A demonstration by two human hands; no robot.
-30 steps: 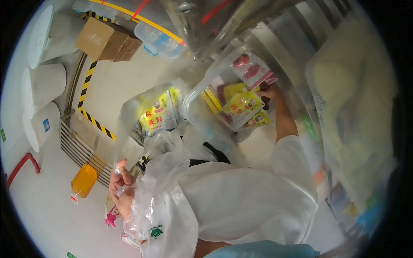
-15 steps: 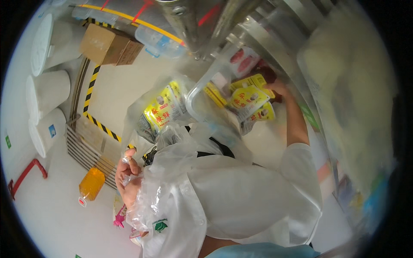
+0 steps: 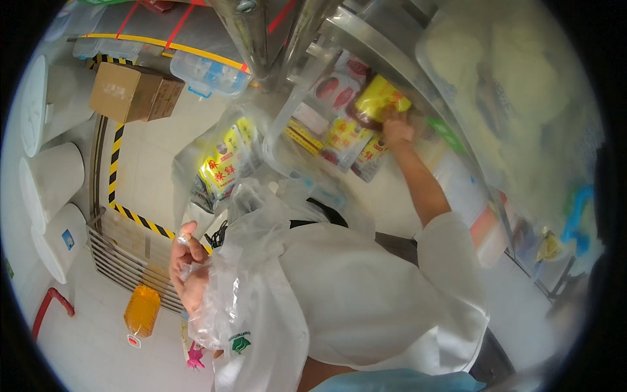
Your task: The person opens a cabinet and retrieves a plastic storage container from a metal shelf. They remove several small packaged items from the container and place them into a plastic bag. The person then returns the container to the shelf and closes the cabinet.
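Observation:
My right hand (image 3: pixel 397 129) reaches into a clear plastic bin (image 3: pixel 277 134) and is closed on a yellow packet (image 3: pixel 375 98) near the far side. Below it in the bin lie more yellow pouches (image 3: pixel 346 138) with red print, and red-and-white packets (image 3: pixel 336 88) are farther in. On the left, my left hand (image 3: pixel 189 271) has its fingers curled around the gathered edge of a clear plastic bag (image 3: pixel 186 153). Yellow pouches (image 3: pixel 225 160) show through that bag. My palm-side grip on the film is partly covered by crumpled plastic.
A cardboard box (image 3: pixel 127 91) and a blue-clipped clear tub (image 3: pixel 209 72) stand beyond the bag. White barrels (image 3: pixel 55 183) line the left wall, near a metal rack (image 3: pixel 130 261) and a yellow oil jug (image 3: pixel 142 310). Metal posts (image 3: pixel 251 32) rise beside the bin.
My right hand has moved farther into the bin with the yellow packet, away from the other pouches. My left hand keeps its hold on the bag. The whole view has shifted slightly.

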